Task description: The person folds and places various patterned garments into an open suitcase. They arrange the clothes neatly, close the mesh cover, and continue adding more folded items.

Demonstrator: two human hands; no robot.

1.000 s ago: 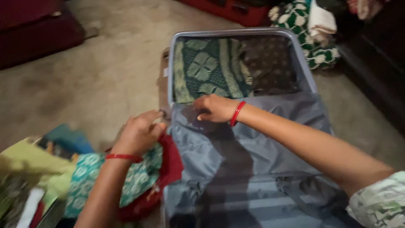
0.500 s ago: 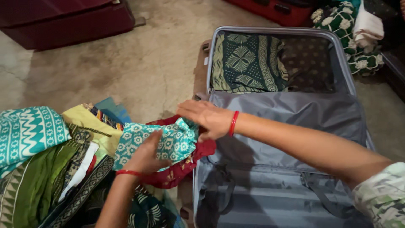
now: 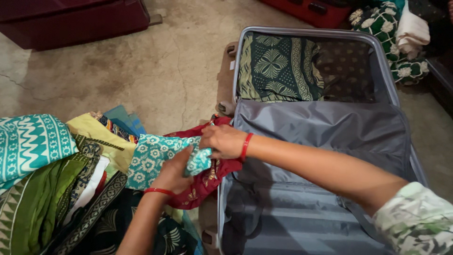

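A rough, cracked concrete floor (image 3: pixel 155 71) carries an open grey suitcase (image 3: pixel 391 80) with a hard rim and smooth, slightly shiny lining; its far half holds a folded dark green cloth (image 3: pixel 276 68) with pale leaf and stripe patterns beside a dark brown dotted cloth (image 3: pixel 347 66). Just off the suitcase's left edge, both hands meet on a soft teal cloth (image 3: pixel 153 158) printed with white flowers, which lies over a crumpled red cloth (image 3: pixel 207 182). The left hand (image 3: pixel 174 172) is closed around the teal cloth's bunched end, thumb on top, a red bangle at the wrist. The right hand (image 3: pixel 224 140), also with a red bangle, pinches the same end from above, fingers curled. At the floor's left edge spreads a loose pile of clothes (image 3: pixel 52 179): teal zigzag print, plain green, yellow and dark bordered fabric.
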